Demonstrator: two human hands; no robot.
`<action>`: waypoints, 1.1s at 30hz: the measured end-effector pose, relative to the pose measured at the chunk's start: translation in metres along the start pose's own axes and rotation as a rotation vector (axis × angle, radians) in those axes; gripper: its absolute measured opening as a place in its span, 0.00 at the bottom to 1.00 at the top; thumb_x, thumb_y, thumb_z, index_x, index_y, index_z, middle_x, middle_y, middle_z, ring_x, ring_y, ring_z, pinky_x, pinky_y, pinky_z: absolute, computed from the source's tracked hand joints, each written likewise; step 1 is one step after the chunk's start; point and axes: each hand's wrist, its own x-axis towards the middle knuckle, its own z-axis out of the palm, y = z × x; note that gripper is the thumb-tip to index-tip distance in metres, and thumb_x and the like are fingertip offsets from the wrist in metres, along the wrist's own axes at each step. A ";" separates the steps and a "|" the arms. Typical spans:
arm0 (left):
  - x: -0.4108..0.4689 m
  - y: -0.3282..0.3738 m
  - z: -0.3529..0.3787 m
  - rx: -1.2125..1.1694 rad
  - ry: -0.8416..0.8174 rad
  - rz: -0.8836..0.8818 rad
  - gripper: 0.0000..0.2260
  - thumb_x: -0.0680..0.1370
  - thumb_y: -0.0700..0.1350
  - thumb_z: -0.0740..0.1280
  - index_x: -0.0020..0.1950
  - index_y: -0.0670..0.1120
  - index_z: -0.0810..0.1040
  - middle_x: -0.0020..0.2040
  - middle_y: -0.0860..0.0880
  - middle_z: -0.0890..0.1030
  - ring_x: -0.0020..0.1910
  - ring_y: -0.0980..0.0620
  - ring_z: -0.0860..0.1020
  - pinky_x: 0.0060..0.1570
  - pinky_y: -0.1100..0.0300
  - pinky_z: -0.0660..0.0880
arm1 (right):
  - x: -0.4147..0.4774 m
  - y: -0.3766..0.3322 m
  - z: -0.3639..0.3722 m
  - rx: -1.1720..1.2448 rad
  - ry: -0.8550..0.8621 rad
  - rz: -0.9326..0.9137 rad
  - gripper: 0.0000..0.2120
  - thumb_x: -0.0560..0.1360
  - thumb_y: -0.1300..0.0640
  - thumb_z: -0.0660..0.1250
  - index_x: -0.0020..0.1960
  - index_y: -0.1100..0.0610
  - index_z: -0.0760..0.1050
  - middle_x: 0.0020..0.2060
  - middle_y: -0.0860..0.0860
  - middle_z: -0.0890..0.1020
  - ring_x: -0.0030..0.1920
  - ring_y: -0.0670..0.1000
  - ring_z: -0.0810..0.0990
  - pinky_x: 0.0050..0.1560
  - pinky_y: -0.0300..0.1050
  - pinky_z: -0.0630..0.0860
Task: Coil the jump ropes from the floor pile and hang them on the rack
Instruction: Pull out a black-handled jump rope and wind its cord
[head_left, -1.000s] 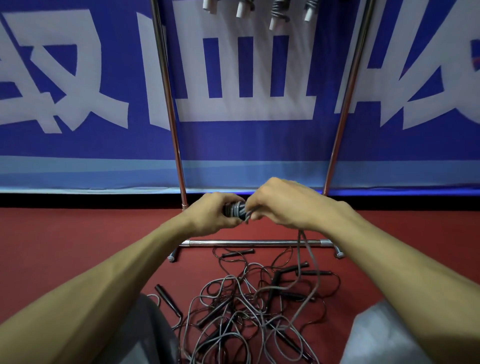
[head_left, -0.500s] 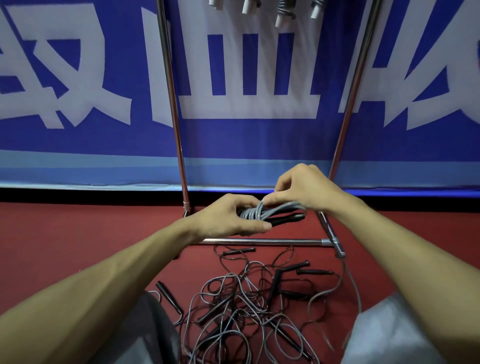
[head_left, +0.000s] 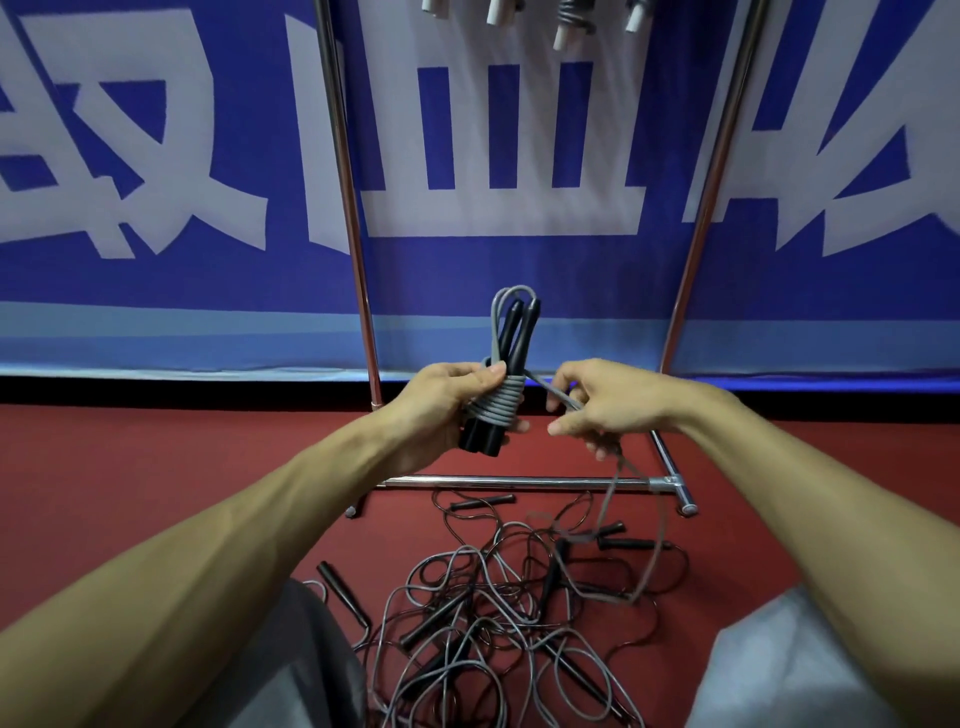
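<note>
My left hand (head_left: 447, 400) grips a jump rope bundle (head_left: 498, 400): two black handles held upright together with grey cord wound several turns round them. My right hand (head_left: 608, 402) pinches the free grey cord (head_left: 561, 392) just right of the bundle; its slack loop hangs down to the floor. A tangled pile of grey and black ropes (head_left: 483, 613) lies on the red floor between my knees. The chrome rack (head_left: 358, 291) stands behind it, and coiled ropes (head_left: 569, 21) hang at its top.
The rack's low crossbar (head_left: 519, 483) and right foot (head_left: 680, 499) lie just beyond the pile. A blue and white banner (head_left: 156, 208) covers the wall behind. My grey-clad knees (head_left: 779, 670) frame the pile at the bottom.
The bundle has turned from lying sideways to standing upright in my left hand, with more cord wound on. My right hand has moved away to the right, drawing the cord taut.
</note>
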 end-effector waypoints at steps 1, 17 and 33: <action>0.001 -0.001 0.000 -0.013 0.023 0.002 0.11 0.78 0.46 0.65 0.58 0.41 0.77 0.46 0.45 0.83 0.43 0.41 0.83 0.51 0.48 0.77 | 0.001 0.002 0.000 -0.072 -0.007 0.012 0.12 0.76 0.62 0.70 0.53 0.60 0.68 0.32 0.57 0.74 0.26 0.52 0.76 0.30 0.47 0.79; 0.007 -0.012 -0.020 0.686 0.138 0.130 0.17 0.68 0.42 0.78 0.47 0.45 0.70 0.36 0.43 0.80 0.26 0.51 0.77 0.25 0.60 0.72 | -0.022 -0.036 0.007 -0.740 0.084 -0.372 0.02 0.78 0.56 0.65 0.46 0.53 0.75 0.38 0.50 0.79 0.42 0.56 0.79 0.43 0.54 0.77; 0.004 -0.019 -0.013 1.214 -0.110 0.231 0.10 0.73 0.42 0.71 0.52 0.44 0.76 0.37 0.51 0.75 0.34 0.54 0.71 0.34 0.65 0.68 | -0.023 -0.042 0.011 -0.636 0.553 -0.449 0.14 0.69 0.44 0.73 0.47 0.51 0.75 0.44 0.45 0.79 0.47 0.52 0.76 0.40 0.47 0.69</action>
